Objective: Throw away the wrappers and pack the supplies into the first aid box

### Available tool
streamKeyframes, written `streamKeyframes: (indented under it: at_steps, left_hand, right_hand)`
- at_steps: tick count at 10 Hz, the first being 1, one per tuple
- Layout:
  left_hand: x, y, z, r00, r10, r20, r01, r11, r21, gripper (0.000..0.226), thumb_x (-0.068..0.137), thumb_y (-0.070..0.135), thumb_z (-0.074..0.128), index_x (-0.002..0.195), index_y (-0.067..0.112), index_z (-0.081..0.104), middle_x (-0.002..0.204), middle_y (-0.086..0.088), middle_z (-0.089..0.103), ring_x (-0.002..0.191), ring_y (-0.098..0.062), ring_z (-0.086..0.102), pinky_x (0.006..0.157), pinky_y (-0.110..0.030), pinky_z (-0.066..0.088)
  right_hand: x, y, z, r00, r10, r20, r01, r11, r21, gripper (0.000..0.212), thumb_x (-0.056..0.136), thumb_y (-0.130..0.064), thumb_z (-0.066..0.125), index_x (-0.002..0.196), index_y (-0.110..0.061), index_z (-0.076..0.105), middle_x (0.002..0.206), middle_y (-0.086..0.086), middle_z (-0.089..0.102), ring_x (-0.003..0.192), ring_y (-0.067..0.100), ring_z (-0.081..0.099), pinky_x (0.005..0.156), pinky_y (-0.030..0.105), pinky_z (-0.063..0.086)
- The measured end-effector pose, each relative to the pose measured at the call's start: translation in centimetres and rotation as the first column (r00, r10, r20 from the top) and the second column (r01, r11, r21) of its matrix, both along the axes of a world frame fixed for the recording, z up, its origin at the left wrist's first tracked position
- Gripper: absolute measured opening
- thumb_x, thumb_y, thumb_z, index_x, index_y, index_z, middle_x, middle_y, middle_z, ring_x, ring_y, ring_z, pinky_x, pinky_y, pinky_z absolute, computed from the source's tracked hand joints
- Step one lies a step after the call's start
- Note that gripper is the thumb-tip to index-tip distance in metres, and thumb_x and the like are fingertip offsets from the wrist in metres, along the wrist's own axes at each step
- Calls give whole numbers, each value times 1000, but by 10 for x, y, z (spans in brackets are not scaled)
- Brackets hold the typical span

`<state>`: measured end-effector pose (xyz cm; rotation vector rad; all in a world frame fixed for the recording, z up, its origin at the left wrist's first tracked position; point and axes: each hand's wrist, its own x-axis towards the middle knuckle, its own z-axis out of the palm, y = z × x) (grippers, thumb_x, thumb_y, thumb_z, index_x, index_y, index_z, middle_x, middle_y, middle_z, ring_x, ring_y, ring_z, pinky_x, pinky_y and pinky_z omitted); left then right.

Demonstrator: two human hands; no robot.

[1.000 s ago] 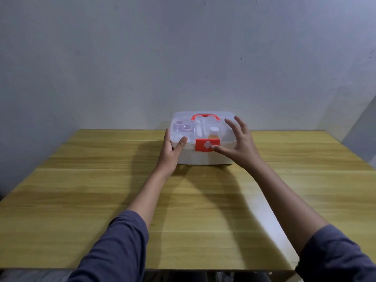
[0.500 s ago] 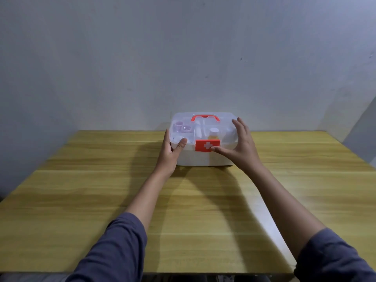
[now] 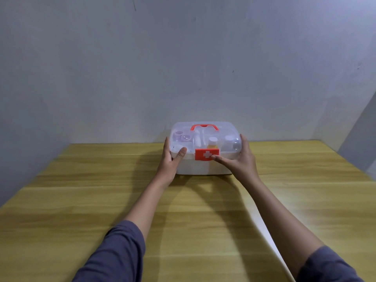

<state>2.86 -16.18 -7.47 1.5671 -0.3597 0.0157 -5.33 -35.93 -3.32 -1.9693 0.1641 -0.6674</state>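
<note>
The first aid box [image 3: 203,166] stands closed at the far middle of the wooden table [image 3: 81,200], against the wall. It has a white base, a clear lid, a red handle [image 3: 204,127] and a red latch with a white cross [image 3: 206,154]. Through the lid I see small bottles and rolls. My left hand [image 3: 172,159] grips the box's left side, thumb on the front. My right hand [image 3: 237,161] holds the right side, its thumb touching the latch.
A grey wall [image 3: 183,68] rises directly behind the box and along the left. A second wall closes in at the right. No wrappers or loose supplies show on the table.
My right hand has slid from the top of the lid down to the box's right side. The left hand has stayed put on the left side.
</note>
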Motion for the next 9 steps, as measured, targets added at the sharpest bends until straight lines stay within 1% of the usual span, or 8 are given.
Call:
streamKeyframes:
  at_steps: [1,2,3,4,5,7,8,9]
  left_hand:
    - [10,-11,2,1000,-7,-3,7,1000,8,123,63,82,66,159,26,14,165,4,26,153,-14,22,126,-42,22]
    - [22,-23,4,1000,-8,-14,8,1000,-5,110,71,65,63,160,25,13,165,2,24,154,-14,21,126,-40,21]
    - [34,-30,6,1000,-5,-13,5,1000,7,106,77,60,66,160,22,13,166,1,24,153,-13,21,125,-36,20]
    - [42,-35,4,1000,7,13,-8,1000,7,83,94,38,61,159,20,11,166,0,22,153,-13,20,120,-25,21]
    - [44,-36,3,1000,16,9,-16,1000,7,75,98,29,57,158,20,13,164,0,25,150,-11,24,120,-26,23]
    - [36,-30,14,999,-4,-35,7,998,68,99,81,53,65,159,21,14,164,0,28,151,-15,25,124,-34,23]
    - [30,-25,17,992,32,-123,-10,985,173,104,87,52,66,160,19,0,169,-2,10,156,-20,12,126,-40,17]
    - [-4,-15,3,971,125,-204,-39,924,380,106,92,45,63,158,13,-14,169,-2,-13,157,-19,-3,126,-36,9]
  right_hand:
    - [11,-11,-1,1000,-24,0,24,1000,-3,101,56,-36,86,139,-19,31,135,2,50,125,18,46,93,20,35]
    - [24,-20,-2,999,-36,-10,36,999,-5,104,56,-38,86,141,-19,28,138,3,48,128,19,45,97,23,36]
    - [35,-26,0,999,-26,-20,26,1000,-13,100,58,-36,85,139,-18,29,128,-4,51,119,12,46,92,19,35]
    - [45,-33,2,1000,-7,-28,6,1000,-29,98,60,-35,84,139,-18,29,129,-4,49,119,11,46,92,18,34]
    - [49,-36,-3,1000,-4,-28,3,999,-45,100,59,-37,84,139,-18,28,136,3,49,123,18,47,93,21,36]
    - [43,-34,2,998,25,-52,-26,999,-28,94,60,-36,84,136,-18,31,128,-1,52,116,15,50,87,19,38]
    - [38,-38,6,994,50,-93,-53,998,-25,75,64,-32,82,126,-17,41,119,0,57,112,20,54,82,26,42]
    - [15,-38,6,976,36,-214,-52,996,-68,65,75,-26,74,129,-15,41,130,8,54,118,24,50,86,29,40]
